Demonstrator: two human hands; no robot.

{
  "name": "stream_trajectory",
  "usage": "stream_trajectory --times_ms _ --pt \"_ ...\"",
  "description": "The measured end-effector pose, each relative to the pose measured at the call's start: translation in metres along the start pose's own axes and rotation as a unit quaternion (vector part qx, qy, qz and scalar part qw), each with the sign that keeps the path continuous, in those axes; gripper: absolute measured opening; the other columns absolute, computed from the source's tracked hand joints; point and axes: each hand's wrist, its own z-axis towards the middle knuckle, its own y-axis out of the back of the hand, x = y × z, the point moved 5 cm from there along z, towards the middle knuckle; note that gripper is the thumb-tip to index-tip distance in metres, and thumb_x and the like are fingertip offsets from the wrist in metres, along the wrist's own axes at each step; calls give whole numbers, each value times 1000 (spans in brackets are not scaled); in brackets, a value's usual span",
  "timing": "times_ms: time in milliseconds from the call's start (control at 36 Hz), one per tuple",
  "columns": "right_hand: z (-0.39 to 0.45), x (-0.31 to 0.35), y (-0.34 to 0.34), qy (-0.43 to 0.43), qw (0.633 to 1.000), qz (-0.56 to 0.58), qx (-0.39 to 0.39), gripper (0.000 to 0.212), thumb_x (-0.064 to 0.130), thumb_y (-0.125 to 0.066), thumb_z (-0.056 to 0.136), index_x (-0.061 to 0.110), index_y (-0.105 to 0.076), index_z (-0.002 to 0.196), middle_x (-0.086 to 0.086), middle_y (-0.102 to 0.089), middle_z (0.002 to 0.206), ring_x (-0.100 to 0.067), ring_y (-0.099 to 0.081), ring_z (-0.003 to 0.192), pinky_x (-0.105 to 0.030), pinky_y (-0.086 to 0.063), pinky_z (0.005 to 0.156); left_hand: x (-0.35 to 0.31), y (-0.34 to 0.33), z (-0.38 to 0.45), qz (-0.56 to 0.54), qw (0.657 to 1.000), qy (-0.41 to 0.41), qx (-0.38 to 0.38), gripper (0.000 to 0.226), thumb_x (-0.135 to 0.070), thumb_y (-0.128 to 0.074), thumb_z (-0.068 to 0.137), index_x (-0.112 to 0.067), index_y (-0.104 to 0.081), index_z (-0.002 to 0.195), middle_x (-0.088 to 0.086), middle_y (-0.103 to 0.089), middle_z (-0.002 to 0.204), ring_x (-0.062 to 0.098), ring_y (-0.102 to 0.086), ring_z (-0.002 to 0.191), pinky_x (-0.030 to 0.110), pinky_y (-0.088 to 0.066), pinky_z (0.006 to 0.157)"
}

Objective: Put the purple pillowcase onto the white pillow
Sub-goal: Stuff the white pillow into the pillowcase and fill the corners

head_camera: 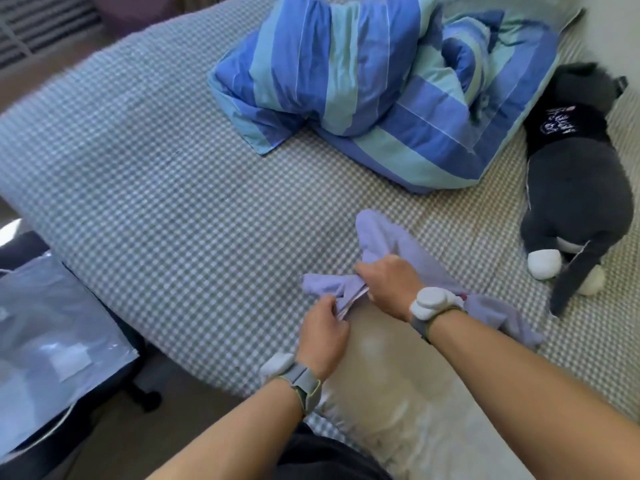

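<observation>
— So where's the purple pillowcase [384, 244] sitting?

— Bunched at the far end of the white pillow [374, 368], which lies on the checked bed [156, 168] right in front of me. Part of the cloth trails off past the pillow's right side, toward the grey plush toy [571, 188].

— And your hands?

— Both closed on it. My left hand [323, 336] pinches a gathered edge just beyond the pillow's end; my right hand [389, 284] is curled round the bundle next to it.

— How do you reckon it'll handle?

— Light and limp, I'd say: thin cloth, no stiffness, not fragile. It will sag and fold shut unless I keep the mouth stretched. The pillow looks soft and squashy, so it should compress.

— Best place to hold?

— Probably the hem of the opening, one hand on each side, though I can't tell which fold is the hem.
</observation>
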Motion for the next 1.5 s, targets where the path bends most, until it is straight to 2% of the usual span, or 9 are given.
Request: stream_trajectory --times_ms 195,389,556,667,806,917,1084,1306,1501 --pt "-12 27 19 -1 992 -53 -111 18 6 -71 69 14 -65 84 -4 -57 51 -24 -53 39 -26 -28 39 20 8 39 71 971 161 -163 17 -10 -58 91 -9 -52 107 11 -51 111 29 -52 75 37 -40 64" --pt "-23 -5 -1 -74 996 -29 -29 24 5 -75 57 16 -62 74 -7 -60 55 -29 -58 43 -26 -31 39 1 -13 19 -220 957 102 -157 11 3 -58 85 -8 -59 86 2 -64 79 20 -55 71 35 -45 63" --pt "-28 -24 4 -180 980 42 -77 10 6 -54 78 14 -59 81 -12 -63 67 -36 -60 53 -31 -29 41 6 -21 8 76 996 24 -37 11 -19 -58 86 -15 -48 86 8 -63 76 31 -58 72 39 -41 60" --pt "-15 15 16 -78 979 129 -139 22 12 -36 79 10 -57 83 -11 -62 82 -36 -60 66 -33 -32 48 12 -4 35 11 989 116 -96 22 -22 -64 85 -15 -45 95 13 -64 85 35 -60 78 42 -49 65" --pt "-10 23 4 -67 989 128 -26 17 9 -45 93 5 -56 104 -20 -66 102 -41 -60 89 -37 -29 64 -2 16 43 -126 963 -11 -237 32 -37 -53 78 -11 -63 93 4 -64 88 19 -56 78 37 -48 71" --pt "-22 15 -2 -19 996 85 0 20 13 -64 82 8 -58 100 -13 -69 84 -37 -64 73 -35 -33 54 2 9 31 -182 970 34 -155 4 -16 -59 79 -18 -58 82 2 -64 75 19 -56 66 43 -50 59" --pt "-25 10 0 24 999 40 -21 23 34 -68 80 18 -54 90 -8 -63 58 -32 -58 47 -28 -31 41 17 14 29 66 990 21 -123 14 -8 -58 82 -8 -45 76 6 -53 62 25 -47 56 36 -30 51" --pt "-3 46 -6 -76 985 115 105 18 16 -50 93 15 -66 102 -13 -65 111 -35 -59 105 -33 -31 70 23 23 56 94 982 33 -158 30 -9 -58 92 -14 -60 121 9 -56 113 22 -54 81 31 -38 67" --pt "-13 18 -6 -156 965 184 102 23 31 -59 89 9 -63 95 -15 -61 111 -34 -59 102 -36 -41 76 23 13 53 -54 998 15 36 18 -6 -67 75 -18 -72 88 -2 -71 77 15 -63 69 36 -54 63"
